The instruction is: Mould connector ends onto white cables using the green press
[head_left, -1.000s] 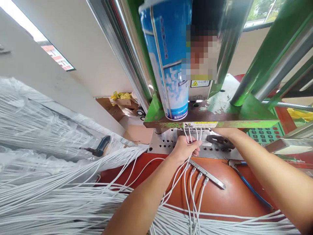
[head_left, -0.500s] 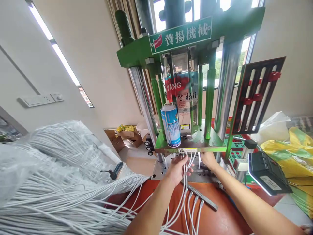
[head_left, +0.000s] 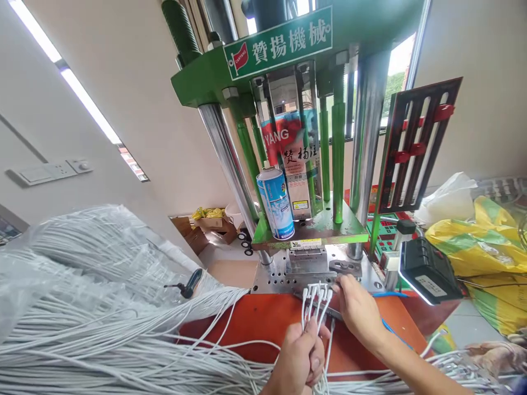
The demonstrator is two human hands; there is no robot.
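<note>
At 12 o'clock the top edge crops the green Canyang press [head_left: 197, 79]; at 8 o'clock the left edge cuts the heap of white cables [head_left: 82, 351]. At 6 o'clock the curled left hand [head_left: 300, 354] hides a stretch of its plug-ended cables [head_left: 322, 319], its wrist cropped below. At 5 o'clock those cables and the right hand [head_left: 360, 310] partly cover a metal bar [head_left: 335, 314]; whether the right fingertips touch a plug is unclear. At 4 o'clock, print on the black box's white label [head_left: 430, 285] is illegible.
</note>
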